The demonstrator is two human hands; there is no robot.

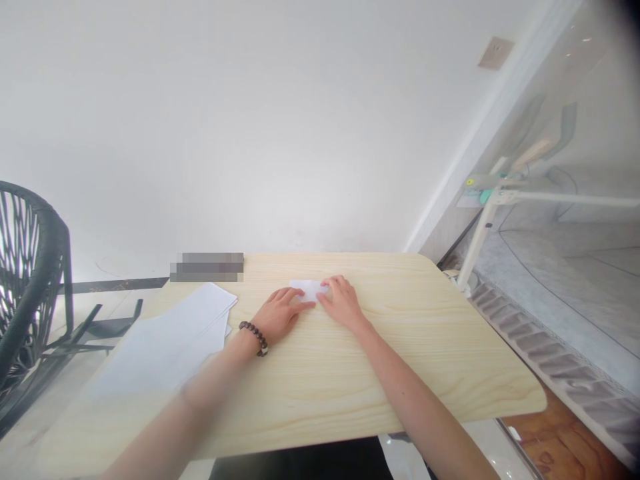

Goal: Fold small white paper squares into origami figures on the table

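Where it shows, the small paper looks plain white.

– What colour is the paper?
– White, like the sheets; the counter is pale yellow with wavy grain; the bracelet dark brown.
– And the chair?
– Dark grey-green, openwork weave; the wall greyish white; the socket beige.

Two hands touching one small paper
One bracelet is sitting just behind the grip; one chair is standing well left.
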